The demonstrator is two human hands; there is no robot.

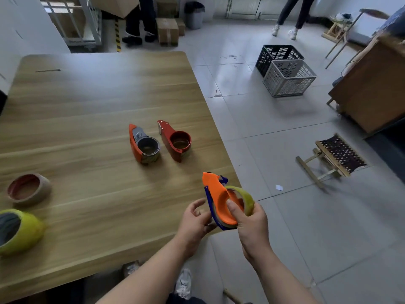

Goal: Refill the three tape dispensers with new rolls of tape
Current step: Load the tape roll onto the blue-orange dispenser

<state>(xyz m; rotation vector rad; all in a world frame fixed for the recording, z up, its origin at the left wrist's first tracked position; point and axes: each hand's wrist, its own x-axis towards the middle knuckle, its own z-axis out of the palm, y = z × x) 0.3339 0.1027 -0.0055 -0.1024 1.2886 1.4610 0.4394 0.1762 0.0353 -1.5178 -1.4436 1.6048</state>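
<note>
Hands meet over the near right corner of the light wooden table [98, 102]. The right hand [252, 224] grips an orange and blue plastic tape dispenser [219, 200]. Its thumb is pressed flat on the orange side plate and its fingers wrap round the far side, where a yellowish roll of tape [246, 198] sits in the round housing. This dispenser is held off the table, with its pointed cutter end aimed up and away from the person. The left hand [195, 218] is just beside the blue edge with fingers loosely curled; whether it touches or holds anything cannot be told.

Well apart from both hands, near the middle of the table, 2 more dispensers lie side by side: an orange plastic dispenser with a grey hub [143, 145] on the left and a red metal dispenser [175, 142] on the right. At the table's left edge lie 2 loose rolls, a brown roll with a red core [28, 189] and, nearer the person, a yellow-green roll [19, 231]. On the tiled floor [263, 128] to the right, a black plastic crate [278, 52] and a grey plastic crate [289, 77] stand touching.
</note>
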